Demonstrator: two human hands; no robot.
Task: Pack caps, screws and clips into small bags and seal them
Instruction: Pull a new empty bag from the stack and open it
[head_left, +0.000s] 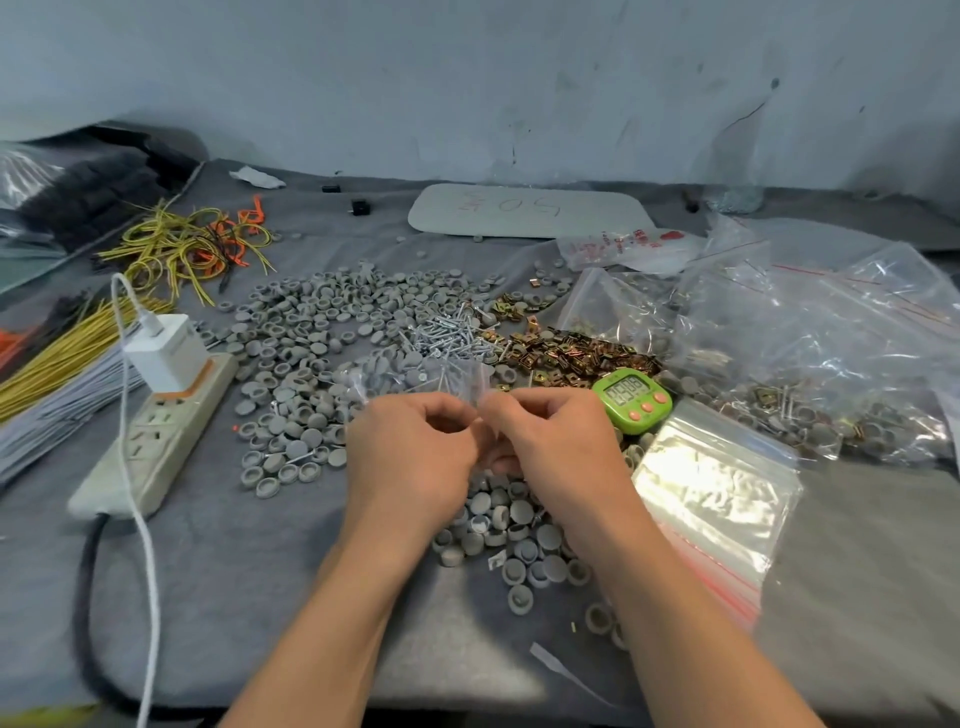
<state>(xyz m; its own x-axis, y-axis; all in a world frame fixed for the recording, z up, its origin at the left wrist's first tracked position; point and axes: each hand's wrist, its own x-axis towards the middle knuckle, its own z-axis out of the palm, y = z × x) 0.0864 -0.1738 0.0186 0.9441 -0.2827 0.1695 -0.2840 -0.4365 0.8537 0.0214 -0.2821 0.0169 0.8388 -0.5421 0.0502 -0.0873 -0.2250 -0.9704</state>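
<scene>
My left hand (410, 447) and my right hand (545, 441) meet at the table's middle, and both pinch the near edge of a small clear bag (415, 379) that holds grey caps and screws. Loose grey caps (311, 332) cover the grey cloth beyond and left of my hands, with more grey caps (519, 535) under my wrists. A heap of silver screws (441, 332) lies just beyond the bag. Brass-coloured clips (566, 353) lie to the right of the screws. A stack of empty small zip bags (711, 493) rests right of my right hand.
A green timer (631, 397) stands beside my right hand. Filled bags (831, 364) pile up at the right. A power strip with a white charger (166, 395) and its cables lie at the left, near yellow wires (187, 249). A white board (530, 210) lies at the back.
</scene>
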